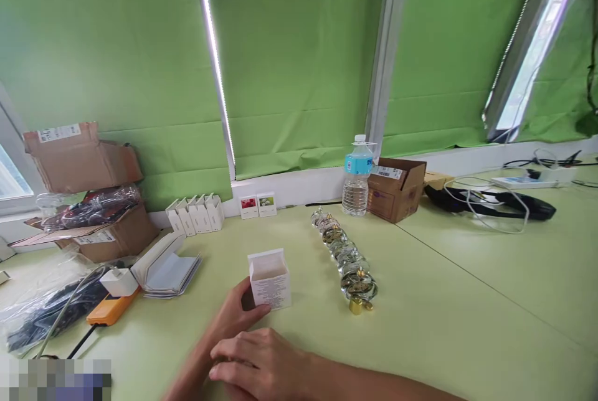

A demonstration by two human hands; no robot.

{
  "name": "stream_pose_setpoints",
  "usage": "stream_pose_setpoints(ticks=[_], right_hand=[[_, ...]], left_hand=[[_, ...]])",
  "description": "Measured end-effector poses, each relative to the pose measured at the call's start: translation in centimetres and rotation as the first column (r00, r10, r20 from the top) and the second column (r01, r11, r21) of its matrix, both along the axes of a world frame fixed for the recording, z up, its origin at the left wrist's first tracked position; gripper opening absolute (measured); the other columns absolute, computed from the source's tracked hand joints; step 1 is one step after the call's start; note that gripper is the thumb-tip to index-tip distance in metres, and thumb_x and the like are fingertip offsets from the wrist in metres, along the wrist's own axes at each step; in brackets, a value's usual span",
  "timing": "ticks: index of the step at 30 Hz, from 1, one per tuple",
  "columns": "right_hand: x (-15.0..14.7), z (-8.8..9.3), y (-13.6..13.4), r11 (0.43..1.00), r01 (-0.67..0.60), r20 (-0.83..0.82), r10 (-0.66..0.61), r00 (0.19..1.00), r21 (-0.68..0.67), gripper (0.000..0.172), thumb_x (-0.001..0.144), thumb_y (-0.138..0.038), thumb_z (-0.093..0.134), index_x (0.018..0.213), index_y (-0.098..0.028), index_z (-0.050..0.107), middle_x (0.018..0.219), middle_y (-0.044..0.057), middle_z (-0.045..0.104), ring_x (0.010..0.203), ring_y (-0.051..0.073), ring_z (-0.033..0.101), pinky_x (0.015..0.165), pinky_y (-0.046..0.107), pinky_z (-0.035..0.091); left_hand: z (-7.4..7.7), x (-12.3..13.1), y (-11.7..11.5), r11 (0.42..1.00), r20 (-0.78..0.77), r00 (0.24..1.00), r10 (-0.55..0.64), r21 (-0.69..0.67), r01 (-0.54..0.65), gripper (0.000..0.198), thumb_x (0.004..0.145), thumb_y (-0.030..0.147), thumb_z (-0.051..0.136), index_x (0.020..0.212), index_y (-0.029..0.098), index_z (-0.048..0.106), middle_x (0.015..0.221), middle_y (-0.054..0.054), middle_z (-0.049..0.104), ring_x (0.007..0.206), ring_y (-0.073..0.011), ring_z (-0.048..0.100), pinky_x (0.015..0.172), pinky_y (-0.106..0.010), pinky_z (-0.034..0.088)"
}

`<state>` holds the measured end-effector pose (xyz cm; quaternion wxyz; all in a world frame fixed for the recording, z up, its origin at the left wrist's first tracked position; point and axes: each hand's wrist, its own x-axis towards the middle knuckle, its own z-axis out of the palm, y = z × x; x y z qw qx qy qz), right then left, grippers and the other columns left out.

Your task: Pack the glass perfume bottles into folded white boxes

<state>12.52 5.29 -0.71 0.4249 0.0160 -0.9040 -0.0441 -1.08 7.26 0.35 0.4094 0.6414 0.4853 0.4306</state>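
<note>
On my feed: pale surface [443, 314], busiest along its back edge and toward the back left corner. Stacked cardboard boxes [88, 167] at that corner; clear plastic bag [42, 311], orange power strip [112, 309] and white plug [119, 281] in front. Open booklet [170, 271] just right of those. Row of white cartons [199, 214] and two small picture cards [258, 205] by the back edge; water bottle [358, 183] farther right, next to a brown carton [397, 192]. Black headband [495, 202] and white cable toward the back right. Main obstacle I log: line of glass bottles [346, 258], just right of the white box [271, 289], running toward the back edge.

White box stands upright mid-surface, top open. My left hand [240, 307] reaches in from the near left, half-closed, holding its left side, thumb low at the front corner. My right hand [261, 360] lies across, above the left forearm, fingers loosely bent leftward; palm hidden, can't tell whether it holds anything.
</note>
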Motion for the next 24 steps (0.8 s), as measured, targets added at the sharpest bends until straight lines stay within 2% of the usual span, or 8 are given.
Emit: stream_pose_setpoints(ticks=[3, 4, 6, 8, 11, 15, 19, 24], right_hand=[[-0.2, -0.3, -0.1, 0.999, -0.03, 0.022, 0.03, 0.999, -0.036, 0.017, 0.099, -0.026, 0.048, 0.111, -0.017, 0.057, 0.099, 0.003, 0.072, 0.088, 0.01, 0.068, 0.082, 0.018, 0.053], [-0.2, -0.3, -0.2, 0.998, -0.032, 0.022, 0.034, 0.999, -0.056, 0.017, 0.099, -0.027, 0.048, 0.109, -0.018, 0.057, 0.097, 0.002, 0.073, 0.087, 0.01, 0.069, 0.077, 0.018, 0.053], [-0.2, -0.3, -0.4, 0.995, -0.028, 0.014, 0.03, 0.999, -0.093, 0.016, 0.099, -0.028, 0.048, 0.107, -0.019, 0.057, 0.095, 0.002, 0.073, 0.084, 0.01, 0.069, 0.068, 0.019, 0.053], [-0.2, -0.2, -0.4, 0.992, -0.017, 0.004, 0.017, 1.0, -0.124, 0.014, 0.097, -0.027, 0.049, 0.104, -0.019, 0.058, 0.094, 0.001, 0.074, 0.078, 0.011, 0.069, 0.061, 0.02, 0.052], [-0.2, -0.4, -0.5, 0.987, -0.013, 0.026, 0.018, 0.999, -0.161, 0.013, 0.096, -0.025, 0.051, 0.102, -0.019, 0.06, 0.091, 0.002, 0.073, 0.073, 0.012, 0.068, 0.059, 0.023, 0.051], [0.0, -0.5, -0.4, 0.98, -0.007, 0.079, 0.023, 0.997, -0.198, 0.014, 0.095, -0.024, 0.05, 0.102, -0.019, 0.061, 0.089, 0.003, 0.073, 0.072, 0.014, 0.067, 0.062, 0.025, 0.051], [0.1, -0.4, -0.3, 0.976, -0.014, 0.097, 0.035, 0.995, -0.216, 0.015, 0.095, -0.022, 0.049, 0.103, -0.018, 0.061, 0.087, 0.004, 0.072, 0.071, 0.015, 0.066, 0.062, 0.027, 0.05], [0.1, -0.6, -0.2, 0.974, -0.019, 0.107, 0.045, 0.993, -0.227, 0.015, 0.095, -0.022, 0.049, 0.102, -0.018, 0.061, 0.085, 0.005, 0.072, 0.071, 0.016, 0.066, 0.062, 0.028, 0.049]], left_hand=[[0.7, -0.3, 0.0, 0.998, -0.021, 1.0, 0.017, 0.058, -0.015, 0.048, 0.076, 0.049, 0.069, 0.113, 0.02, 0.068, 0.11, -0.01, 0.074, 0.103, -0.0287, 0.068, 0.09, -0.036, 0.053], [1.0, -0.5, 0.0, 0.994, -0.032, 0.998, 0.052, 0.102, -0.049, 0.048, 0.082, 0.053, 0.061, 0.116, 0.019, 0.066, 0.113, -0.01, 0.073, 0.107, -0.028, 0.066, 0.093, -0.037, 0.052], [1.4, -1.3, 0.4, 0.961, -0.121, 0.972, 0.202, 0.218, -0.173, 0.047, 0.093, 0.053, 0.042, 0.116, 0.021, 0.065, 0.115, -0.009, 0.072, 0.109, -0.0247, 0.065, 0.095, -0.036, 0.051], [1.5, -2.6, 0.9, 0.891, -0.247, 0.884, 0.397, 0.334, -0.306, 0.043, 0.095, 0.051, 0.038, 0.111, 0.022, 0.066, 0.112, -0.008, 0.072, 0.106, -0.0235, 0.066, 0.093, -0.035, 0.052], [1.0, -5.0, 1.6, 0.797, -0.358, 0.735, 0.576, 0.447, -0.407, 0.034, 0.089, 0.049, 0.053, 0.104, 0.023, 0.068, 0.11, -0.009, 0.071, 0.107, -0.0273, 0.064, 0.095, -0.04, 0.049], [0.5, -8.7, 2.3, 0.707, -0.406, 0.595, 0.694, 0.539, -0.458, 0.029, 0.089, 0.043, 0.052, 0.105, 0.023, 0.067, 0.113, -0.008, 0.068, 0.111, -0.029, 0.061, 0.098, -0.042, 0.046], [0.8, -12.0, 2.2, 0.591, -0.405, 0.435, 0.804, 0.631, -0.503, 0.03, 0.092, 0.038, 0.047, 0.107, 0.021, 0.066, 0.112, -0.01, 0.067, 0.112, -0.0292, 0.059, 0.099, -0.043, 0.045], [1.3, -14.2, 1.4, 0.459, -0.372, 0.27, 0.888, 0.728, -0.509, 0.039, 0.094, 0.033, 0.043, 0.126, 0.015, 0.059, 0.131, -0.015, 0.058, 0.13, -0.0324, 0.044, 0.112, -0.049, 0.032]])
